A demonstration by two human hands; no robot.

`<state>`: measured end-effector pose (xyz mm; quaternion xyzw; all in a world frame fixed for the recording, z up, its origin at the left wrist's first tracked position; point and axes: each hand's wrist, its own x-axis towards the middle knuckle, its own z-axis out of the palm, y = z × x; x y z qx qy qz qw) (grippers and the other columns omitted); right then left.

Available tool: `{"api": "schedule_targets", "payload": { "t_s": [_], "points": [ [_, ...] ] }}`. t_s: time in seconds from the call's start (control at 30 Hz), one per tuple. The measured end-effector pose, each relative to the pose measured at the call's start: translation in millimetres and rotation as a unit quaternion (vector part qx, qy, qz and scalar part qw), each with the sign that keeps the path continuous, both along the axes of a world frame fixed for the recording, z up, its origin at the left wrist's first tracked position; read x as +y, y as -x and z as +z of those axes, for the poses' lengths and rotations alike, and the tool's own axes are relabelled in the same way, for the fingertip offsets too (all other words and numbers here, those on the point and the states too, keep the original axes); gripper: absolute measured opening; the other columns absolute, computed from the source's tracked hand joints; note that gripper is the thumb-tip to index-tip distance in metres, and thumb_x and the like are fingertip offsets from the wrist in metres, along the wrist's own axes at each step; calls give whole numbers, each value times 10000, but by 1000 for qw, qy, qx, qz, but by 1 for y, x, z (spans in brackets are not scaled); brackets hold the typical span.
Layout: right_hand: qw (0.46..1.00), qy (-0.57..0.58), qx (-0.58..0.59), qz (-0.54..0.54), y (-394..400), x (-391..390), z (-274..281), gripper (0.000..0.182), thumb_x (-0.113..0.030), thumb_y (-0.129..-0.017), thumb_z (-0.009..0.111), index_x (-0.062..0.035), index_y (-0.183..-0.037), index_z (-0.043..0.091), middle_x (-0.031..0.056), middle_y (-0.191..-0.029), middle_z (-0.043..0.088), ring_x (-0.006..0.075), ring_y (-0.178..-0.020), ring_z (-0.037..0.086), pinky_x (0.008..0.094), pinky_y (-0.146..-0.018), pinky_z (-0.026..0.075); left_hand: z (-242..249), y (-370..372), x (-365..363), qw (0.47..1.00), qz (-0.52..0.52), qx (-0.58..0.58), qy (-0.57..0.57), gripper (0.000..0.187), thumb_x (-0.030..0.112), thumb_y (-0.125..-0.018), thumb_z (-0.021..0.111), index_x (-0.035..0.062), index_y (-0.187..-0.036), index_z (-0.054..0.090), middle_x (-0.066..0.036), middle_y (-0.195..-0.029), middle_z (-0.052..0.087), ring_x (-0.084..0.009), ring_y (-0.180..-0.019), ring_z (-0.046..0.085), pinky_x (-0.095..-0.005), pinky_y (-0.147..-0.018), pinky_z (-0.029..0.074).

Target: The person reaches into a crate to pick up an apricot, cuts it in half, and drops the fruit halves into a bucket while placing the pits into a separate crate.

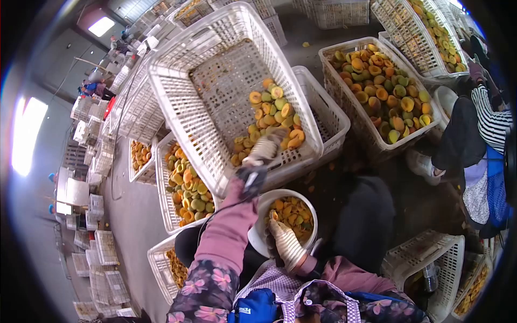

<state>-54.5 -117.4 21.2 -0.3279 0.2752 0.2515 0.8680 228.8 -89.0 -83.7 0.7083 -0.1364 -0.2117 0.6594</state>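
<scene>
My left hand [266,148], in a light glove, reaches into a tilted white plastic crate [186,116] and is among the yellow-green and orange fruit halves [277,107], which look like peaches or apricots. Motion blurs its fingers, so their grip does not show. My right hand [287,243], also gloved, is over the near left side of a white bucket [260,215] with closed fingers. A small thing, partly orange, shows at its fingertips; I cannot make out what it is. Inside the bucket lie small orange-brown fruit pieces [293,215].
A second crate [342,126] sits under the tilted one. Full fruit crates stand at right [344,89] and left [167,207]. Another person [458,140] sits at the right. An overturned-looking crate [449,269] is at lower right. Stacked crates [102,269] line the left.
</scene>
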Motion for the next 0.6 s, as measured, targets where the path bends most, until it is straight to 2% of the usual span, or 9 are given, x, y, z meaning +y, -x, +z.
{"api": "schedule_targets", "payload": {
  "t_s": [0.07,0.13,0.17,0.3,0.33,0.37,0.43,0.5,0.6],
  "points": [
    [1000,2,-5,-27,-6,0,-3,349,-459,-905,438,-119,-846,488,-7,-559,429,101,-389,367,240,-355,303,-39,-23,-22,961,-111,-168,-192,240,116,-845,502,6,-1044,579,-123,-877,639,-247,-848,595,-316,-765,477],
    [999,8,-22,-46,-6,-1,-8,349,-468,-899,443,-121,-901,485,-3,-585,445,98,-411,387,234,-373,322,28,8,-46,783,-200,-267,-525,401,150,-764,560,45,-1150,551,-195,-1090,582,-310,-995,570,-328,-879,443],
    [999,7,-21,-48,-5,-2,-7,349,-468,-899,443,-121,-901,485,-3,-585,445,98,-411,387,234,-373,322,24,10,-45,782,-203,-267,-525,401,150,-764,560,45,-1150,551,-195,-1090,582,-310,-995,570,-328,-879,443],
    [994,47,-65,-80,-1,1,-13,341,-411,-914,483,-77,-941,544,-14,-731,510,87,-616,459,221,-539,388,45,34,-12,836,-161,-211,-481,368,84,-754,563,29,-1117,544,-171,-1008,589,-272,-940,577,-323,-823,460],
    [983,100,-114,-104,-1,2,-21,326,-353,-927,482,-47,-1013,550,-13,-825,529,80,-726,467,226,-634,400,57,52,0,949,-113,-68,-285,373,96,-749,547,24,-1114,535,-146,-1035,577,-251,-959,559,-312,-829,446],
    [967,155,-159,-129,-1,3,-29,324,-296,-939,481,-16,-1085,556,-13,-919,547,74,-835,475,230,-728,412,70,71,10,993,-57,79,-69,378,109,-744,531,18,-1111,527,-121,-1061,565,-230,-978,542,-302,-835,432],
    [953,181,-175,-171,-4,-2,-31,338,-307,-931,497,-8,-1079,552,3,-892,555,91,-813,488,264,-735,425,105,119,22,968,-18,177,179,365,78,-743,523,6,-1101,517,-74,-1032,558,-169,-942,528,-270,-852,416],
    [941,228,-182,-171,-7,-9,-23,357,-309,-924,507,5,-1091,544,36,-904,576,116,-813,502,267,-745,428,115,157,37,975,-2,171,144,447,-87,-696,516,11,-1132,496,-90,-1045,565,-170,-941,543,-274,-832,462],
    [923,315,-199,-96,-6,-3,-40,356,-273,-920,514,6,-1141,515,93,-968,606,168,-858,539,295,-770,440,129,205,38,985,48,99,131,281,21,-785,517,8,-1065,531,-103,-998,589,-198,-900,573,-319,-788,493]
  ]
}}
